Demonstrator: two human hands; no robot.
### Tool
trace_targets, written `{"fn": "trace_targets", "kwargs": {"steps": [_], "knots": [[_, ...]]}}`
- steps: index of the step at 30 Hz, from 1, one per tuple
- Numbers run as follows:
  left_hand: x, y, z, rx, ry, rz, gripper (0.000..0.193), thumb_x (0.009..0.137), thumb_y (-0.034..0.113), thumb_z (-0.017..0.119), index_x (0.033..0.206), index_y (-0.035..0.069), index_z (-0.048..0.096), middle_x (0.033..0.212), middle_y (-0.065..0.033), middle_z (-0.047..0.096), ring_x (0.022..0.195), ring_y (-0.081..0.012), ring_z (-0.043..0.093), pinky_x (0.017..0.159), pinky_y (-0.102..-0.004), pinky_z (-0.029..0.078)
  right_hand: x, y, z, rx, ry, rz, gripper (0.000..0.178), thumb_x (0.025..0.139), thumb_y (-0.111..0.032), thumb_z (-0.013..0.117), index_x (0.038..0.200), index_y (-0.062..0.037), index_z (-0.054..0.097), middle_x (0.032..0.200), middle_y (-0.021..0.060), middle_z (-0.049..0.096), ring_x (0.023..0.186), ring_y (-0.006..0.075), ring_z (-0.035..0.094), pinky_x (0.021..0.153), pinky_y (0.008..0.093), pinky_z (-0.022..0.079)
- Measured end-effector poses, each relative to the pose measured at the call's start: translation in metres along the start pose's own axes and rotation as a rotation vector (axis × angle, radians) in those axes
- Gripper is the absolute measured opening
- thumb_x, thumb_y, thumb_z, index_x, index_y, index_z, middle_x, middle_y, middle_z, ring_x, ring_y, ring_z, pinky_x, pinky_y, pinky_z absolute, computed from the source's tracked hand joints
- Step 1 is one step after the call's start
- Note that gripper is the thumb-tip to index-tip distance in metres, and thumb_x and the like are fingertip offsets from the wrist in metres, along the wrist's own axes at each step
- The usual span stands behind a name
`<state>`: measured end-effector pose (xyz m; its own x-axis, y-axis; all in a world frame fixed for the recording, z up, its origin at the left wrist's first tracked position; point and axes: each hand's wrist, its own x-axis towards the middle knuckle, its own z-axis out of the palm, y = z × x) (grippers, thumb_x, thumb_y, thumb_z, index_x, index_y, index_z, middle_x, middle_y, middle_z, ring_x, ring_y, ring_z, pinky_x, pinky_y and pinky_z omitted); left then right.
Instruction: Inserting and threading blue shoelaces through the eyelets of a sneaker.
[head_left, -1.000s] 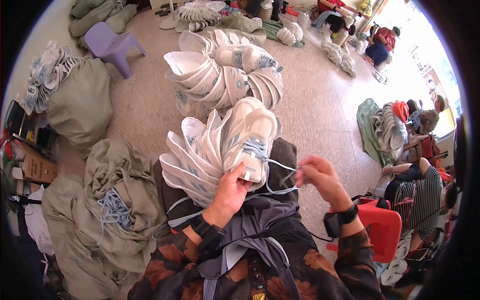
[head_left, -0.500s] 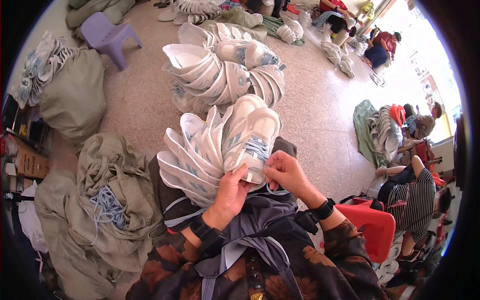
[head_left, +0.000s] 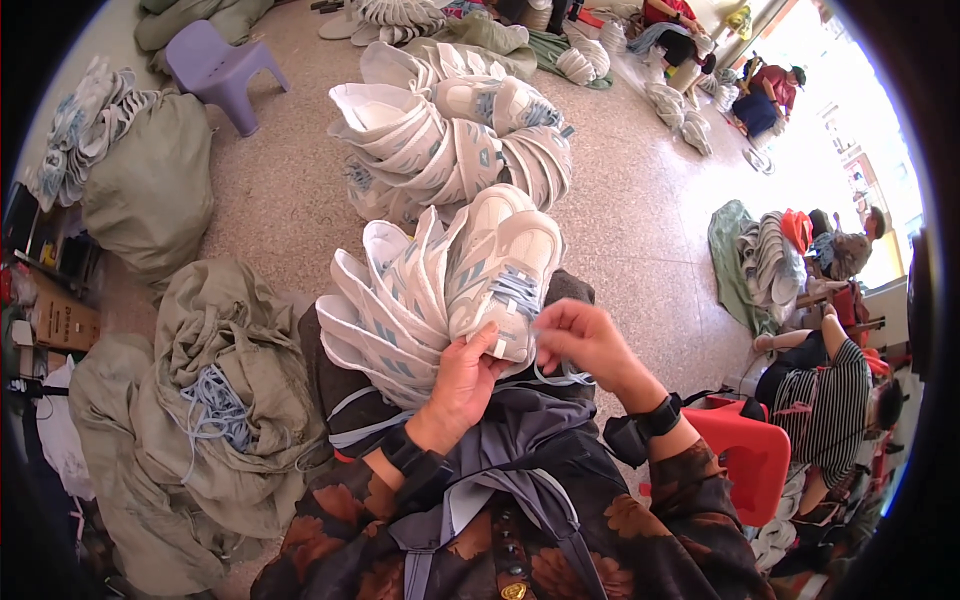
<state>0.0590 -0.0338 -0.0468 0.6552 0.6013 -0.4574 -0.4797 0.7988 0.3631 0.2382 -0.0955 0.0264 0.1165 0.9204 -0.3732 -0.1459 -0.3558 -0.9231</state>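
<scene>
Across my lap lies a fanned row of white and beige shoe uppers (head_left: pixel 395 300) with blue-grey side stripes. The front shoe upper (head_left: pixel 525 255) points away from me, with pale blue shoelace (head_left: pixel 516 290) threaded across its upper part. My left hand (head_left: pixel 463 385) grips this shoe upper near its ankle end, thumb on top. Just right of it, my right hand (head_left: pixel 590 345) has thumb and forefinger pinched on a length of the pale blue lace, which loops below the fingers. The lace's tip is too small to make out.
Ahead on the floor curves another stack of shoe uppers (head_left: pixel 450 150). At left, a bundle of blue laces (head_left: pixel 215 410) lies on olive sacking (head_left: pixel 190 330). A purple chair (head_left: pixel 220 70) stands far left, a red stool (head_left: pixel 745 455) at right. Several people work farther off.
My right hand has drawn slightly right, away from the shoe upper, with the lace between its fingers. My left hand keeps its hold on the shoe upper.
</scene>
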Motion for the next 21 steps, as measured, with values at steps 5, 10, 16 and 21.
{"fn": "trace_targets", "kwargs": {"steps": [5,10,16,21], "knots": [[0.0,0.0,0.002,0.003,-0.015,0.008,0.031,0.099,0.018,0.061,0.127,0.005,0.059,0.116,-0.0066,0.067,0.106,-0.0194,0.065,0.094,-0.0389,0.053,0.012,0.012,-0.009,-0.338,0.096,0.046,0.018,0.094,-0.006,0.064,0.107,0.0049,0.066,0.077,0.005,0.066,0.07,0.0089,0.063,0.062,0.0244,0.053],[0.002,-0.003,-0.001,-0.025,-0.004,0.009,0.032,0.099,0.016,0.063,0.128,0.004,0.057,0.12,-0.0074,0.066,0.109,-0.0201,0.064,0.096,-0.0396,0.052,0.016,0.021,0.004,-0.526,0.215,-0.306,0.015,0.092,-0.009,0.066,0.097,0.0046,0.069,0.077,0.0086,0.067,0.069,0.0142,0.064,0.063,0.0295,0.051],[0.002,-0.002,-0.001,-0.032,0.003,0.009,0.033,0.098,0.016,0.063,0.128,0.005,0.057,0.122,-0.0074,0.065,0.11,-0.0202,0.064,0.097,-0.0408,0.052,0.013,0.006,0.012,-0.807,0.236,-0.327,0.013,0.087,-0.011,0.066,0.094,0.0007,0.068,0.078,0.018,0.065,0.069,0.0315,0.066,0.064,0.0394,0.051],[0.003,-0.003,-0.002,-0.029,0.011,0.007,0.033,0.099,0.016,0.063,0.129,0.005,0.057,0.121,-0.0069,0.065,0.111,-0.0201,0.064,0.098,-0.0412,0.052,0.021,0.006,0.009,-0.892,0.222,-0.441,0.01,0.087,-0.009,0.062,0.09,0.0008,0.064,0.077,0.02,0.064,0.075,0.0427,0.064,0.066,0.0466,0.05]]}}
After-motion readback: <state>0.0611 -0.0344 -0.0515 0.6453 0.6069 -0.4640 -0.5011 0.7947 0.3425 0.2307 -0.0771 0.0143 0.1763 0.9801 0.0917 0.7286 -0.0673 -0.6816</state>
